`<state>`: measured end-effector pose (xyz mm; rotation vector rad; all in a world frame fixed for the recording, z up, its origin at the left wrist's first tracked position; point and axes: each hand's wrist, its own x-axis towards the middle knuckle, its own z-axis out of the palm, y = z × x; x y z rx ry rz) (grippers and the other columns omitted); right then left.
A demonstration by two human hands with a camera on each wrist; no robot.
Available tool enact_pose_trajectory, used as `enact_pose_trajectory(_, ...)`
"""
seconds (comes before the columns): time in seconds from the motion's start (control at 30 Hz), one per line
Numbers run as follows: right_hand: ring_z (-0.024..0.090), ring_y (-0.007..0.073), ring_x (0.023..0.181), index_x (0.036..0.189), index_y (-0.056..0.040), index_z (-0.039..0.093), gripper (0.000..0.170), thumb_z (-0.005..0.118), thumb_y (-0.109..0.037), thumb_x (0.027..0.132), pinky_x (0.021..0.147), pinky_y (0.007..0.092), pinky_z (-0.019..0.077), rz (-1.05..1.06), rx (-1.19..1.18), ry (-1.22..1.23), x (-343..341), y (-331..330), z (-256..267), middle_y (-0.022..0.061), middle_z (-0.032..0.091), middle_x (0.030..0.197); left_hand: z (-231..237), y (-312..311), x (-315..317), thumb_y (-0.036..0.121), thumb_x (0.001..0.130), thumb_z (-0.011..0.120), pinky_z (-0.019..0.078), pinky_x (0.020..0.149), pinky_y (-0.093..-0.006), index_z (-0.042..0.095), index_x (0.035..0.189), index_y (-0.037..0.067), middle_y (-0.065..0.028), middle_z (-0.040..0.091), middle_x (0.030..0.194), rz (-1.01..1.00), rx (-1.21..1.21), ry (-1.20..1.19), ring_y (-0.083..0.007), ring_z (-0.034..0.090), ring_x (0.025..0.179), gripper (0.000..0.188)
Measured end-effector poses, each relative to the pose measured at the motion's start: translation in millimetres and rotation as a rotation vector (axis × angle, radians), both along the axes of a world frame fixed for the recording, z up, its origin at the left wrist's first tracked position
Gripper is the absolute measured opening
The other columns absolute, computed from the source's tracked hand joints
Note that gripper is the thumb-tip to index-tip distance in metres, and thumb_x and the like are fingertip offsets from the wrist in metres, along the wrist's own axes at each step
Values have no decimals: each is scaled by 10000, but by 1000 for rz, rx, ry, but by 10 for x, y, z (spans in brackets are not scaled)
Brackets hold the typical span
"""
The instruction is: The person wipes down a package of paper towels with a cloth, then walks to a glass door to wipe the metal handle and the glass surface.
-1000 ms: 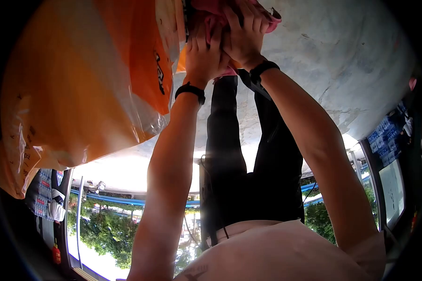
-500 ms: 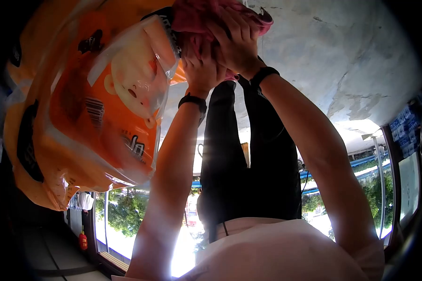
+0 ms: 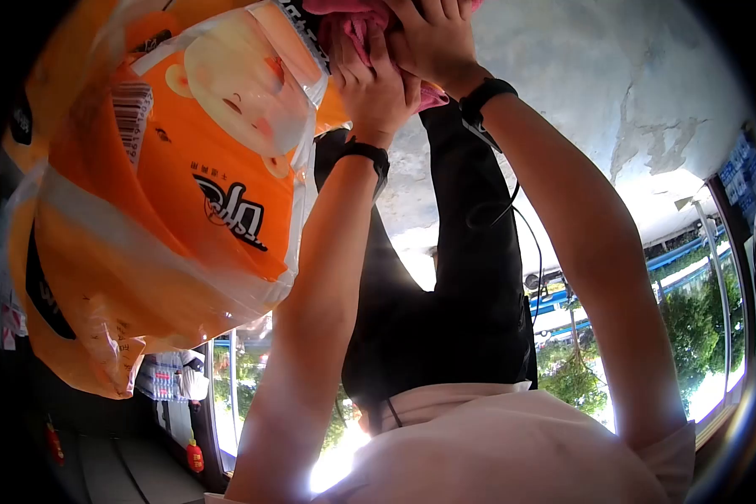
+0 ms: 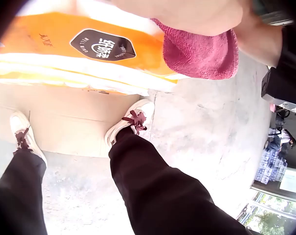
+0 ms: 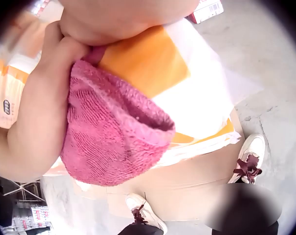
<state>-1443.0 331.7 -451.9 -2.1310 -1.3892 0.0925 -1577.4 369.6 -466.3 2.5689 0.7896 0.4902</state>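
Observation:
A pink cloth point(image 3: 359, 32) lies bunched under both hands at the top of the head view. My left hand point(image 3: 374, 97) grips it with bent fingers. Beside it, my right hand point(image 3: 438, 49) holds the same cloth, its fingertips cut off by the frame edge. The loose end of the cloth point(image 5: 109, 134) hangs as an open fold in the right wrist view. Directly behind the cloth point(image 4: 201, 55) is an orange and white plastic package point(image 4: 50, 41). A large orange bag point(image 3: 227, 214) with a cartoon face fills the left of the head view.
Flattened cardboard point(image 4: 79, 122) lies on the grey floor point(image 4: 201, 122), with two white shoes at its edge. A dark box point(image 4: 285, 90) and stacked bottles point(image 4: 270, 166) stand at the right of the left wrist view. A red and white box point(image 5: 206, 11) is at the top.
The head view has shifted, so the orange bag's printed face and lettering show more fully. Both hands remain on the pink cloth, nearer the top edge.

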Motion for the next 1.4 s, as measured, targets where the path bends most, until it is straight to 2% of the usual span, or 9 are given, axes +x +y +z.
enact_pose_trajectory(0.23, 377, 483, 1273, 1374, -106, 502, 595, 605, -185, 793, 1097, 589, 288, -605, -88, -38, -668, -90, 88, 282, 386, 1403, 238, 217, -177, 281, 834, 631, 393, 1023, -556, 364, 1454, 25, -312, 360, 1422, -226, -47, -72, -478, 434, 1240, 722)
enact_pose_trajectory(0.57, 377, 433, 1327, 1292, -31, 554, 448, 580, -252, 904, 1118, 534, 270, -932, -111, -133, -1712, 99, 84, 259, 430, 1422, 473, 731, -915, 241, 880, 597, 442, 1002, -499, 372, 1465, 11, -262, 447, 1419, -663, -10, 81, -407, 527, 1190, 667)
enact_pose_trajectory(0.67, 372, 427, 1330, 1305, -44, 556, 482, 589, -260, 876, 1129, 540, 244, -969, -73, -78, -1742, 75, -21, 250, 426, 1427, 603, 824, -919, 178, 887, 589, 474, 966, -471, 373, 1465, 5, -266, 486, 1383, -727, 19, 178, -400, 569, 1154, 641)
enact_pose_trajectory(0.87, 375, 400, 1340, 1217, -58, 611, 449, 605, -285, 829, 1119, 554, 237, -902, -14, 49, -1685, -16, -11, 233, 427, 1439, 83, 739, -998, 260, 832, 642, 433, 1002, -539, 392, 1447, 45, -324, 383, 1401, -733, 40, 49, -496, 469, 1214, 698)
enact_pose_trajectory(1.1, 451, 361, 1297, 1229, -91, 613, 430, 622, -265, 836, 1040, 534, 347, -749, 77, 14, -1610, -167, -86, 203, 477, 1423, 106, 740, -1033, 324, 875, 638, 445, 991, -556, 409, 1425, 35, -353, 366, 1386, -733, 65, 137, -536, 461, 1200, 662)
enact_pose_trajectory(1.23, 451, 368, 1293, 1223, -99, 617, 427, 621, -271, 833, 1042, 537, 350, -647, -35, 258, -1596, -204, -100, 184, 494, 1412, 84, 744, -1055, 303, 870, 634, 416, 993, -591, 345, 1453, 28, -357, 314, 1386, -755, 97, 208, -546, 408, 1210, 707)
enact_pose_trajectory(1.33, 450, 374, 1289, 1219, -105, 621, 425, 621, -276, 830, 1044, 540, 352, -469, -378, 825, -1510, -205, -47, 169, 507, 1404, 86, 731, -1091, 296, 877, 633, 406, 993, -573, 345, 1453, 36, -352, 321, 1371, -709, 133, 175, -546, 415, 1201, 694)
enact_pose_trajectory(1.37, 450, 374, 1289, 1219, -105, 621, 425, 621, -276, 830, 1044, 540, 352, -474, -382, 834, -1592, -225, -133, 169, 507, 1404, 80, 707, -1084, 296, 877, 633, 406, 993, -573, 345, 1453, 36, -352, 321, 1371, -715, 127, 182, -546, 415, 1201, 694)
enact_pose_trajectory(1.4, 446, 379, 1289, 1208, -110, 628, 423, 616, -274, 818, 1049, 548, 346, -573, -108, 448, -1699, -234, -301, 162, 514, 1394, 84, 684, -1064, 283, 876, 637, 403, 1000, -568, 341, 1457, 39, -351, 320, 1373, -702, 136, 161, -546, 421, 1196, 696)
